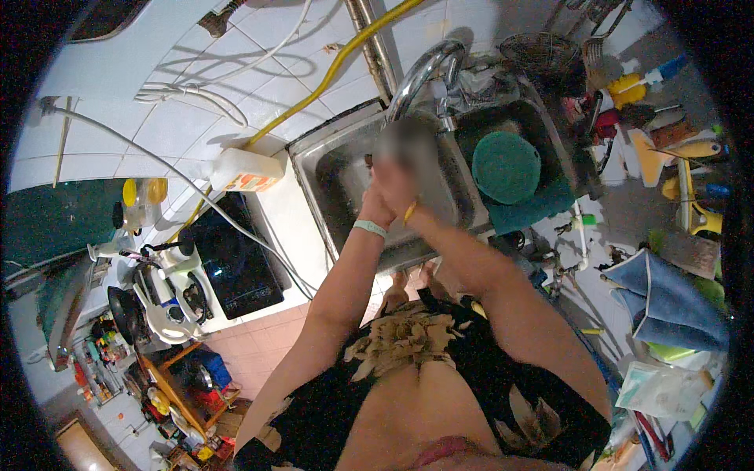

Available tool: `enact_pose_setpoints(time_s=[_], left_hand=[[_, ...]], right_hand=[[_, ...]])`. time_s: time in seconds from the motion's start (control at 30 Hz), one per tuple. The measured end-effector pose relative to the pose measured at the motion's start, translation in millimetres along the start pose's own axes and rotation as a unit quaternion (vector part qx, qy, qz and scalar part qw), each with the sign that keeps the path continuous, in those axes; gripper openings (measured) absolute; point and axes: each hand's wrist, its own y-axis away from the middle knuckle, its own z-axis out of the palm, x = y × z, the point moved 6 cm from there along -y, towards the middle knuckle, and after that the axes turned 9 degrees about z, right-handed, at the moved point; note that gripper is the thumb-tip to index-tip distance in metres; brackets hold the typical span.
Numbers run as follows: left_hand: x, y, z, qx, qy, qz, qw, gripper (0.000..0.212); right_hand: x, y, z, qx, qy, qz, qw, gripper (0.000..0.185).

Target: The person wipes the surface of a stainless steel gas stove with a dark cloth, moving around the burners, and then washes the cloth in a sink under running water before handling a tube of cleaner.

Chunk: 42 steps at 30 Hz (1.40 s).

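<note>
Over the left basin of a stainless steel sink (pixel 330 176), my two hands are pressed together beneath the curved chrome faucet (pixel 421 68). My left hand (pixel 377 203), with a pale band around its wrist, lies against my right hand (pixel 396 181), whose wrist bears a yellow band. A blurred patch covers the fingers, so whether anything is between them cannot be told. Something small and dark shows at the left edge of the blur. In the right basin sits a round green plastic basin or lid (pixel 506 168).
To the left, a black cooktop (pixel 238 256) and a white plastic jug (pixel 250 171) stand on the counter. A yellow hose (pixel 330 76) runs along the tiled wall. A wire basket (pixel 539 53), brushes and a blue cloth (pixel 671 300) hang at the right.
</note>
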Motion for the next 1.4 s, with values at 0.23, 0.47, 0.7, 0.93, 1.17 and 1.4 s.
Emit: enact_pose_setpoints(time_s=[0.23, 0.47, 0.7, 0.93, 1.17, 1.4], left_hand=[[39.5, 33.0, 52.8, -0.075, -0.068, 0.021, 0.995, 0.068], [29.4, 28.0, 54.2, 0.003, -0.071, 0.017, 0.997, 0.084], [15.5, -10.4, -20.8, -0.115, 0.120, -0.107, 0.980, 0.066], [0.2, -18.1, -0.5, -0.076, -0.042, -0.028, 0.996, 0.043], [-6.2, 4.0, -14.5, -0.005, 0.056, -0.049, 0.997, 0.036], [27.2, -8.4, -20.5, -0.315, -0.007, -0.063, 0.947, 0.036]], right_hand=[[-70.6, -13.2, -24.3, 0.119, 0.189, -0.203, 0.953, 0.010], [-40.3, -28.0, -1.6, -0.036, 0.214, 0.027, 0.976, 0.016], [-51.2, 51.1, 1.1, -0.041, 0.143, -0.011, 0.989, 0.022], [-11.9, -19.3, -15.3, 0.074, 0.184, 0.102, 0.975, 0.026], [-8.8, -18.8, -12.3, 0.029, 0.182, 0.060, 0.981, 0.031], [-22.5, 28.4, 11.5, 0.071, 0.170, 0.057, 0.981, 0.034]])
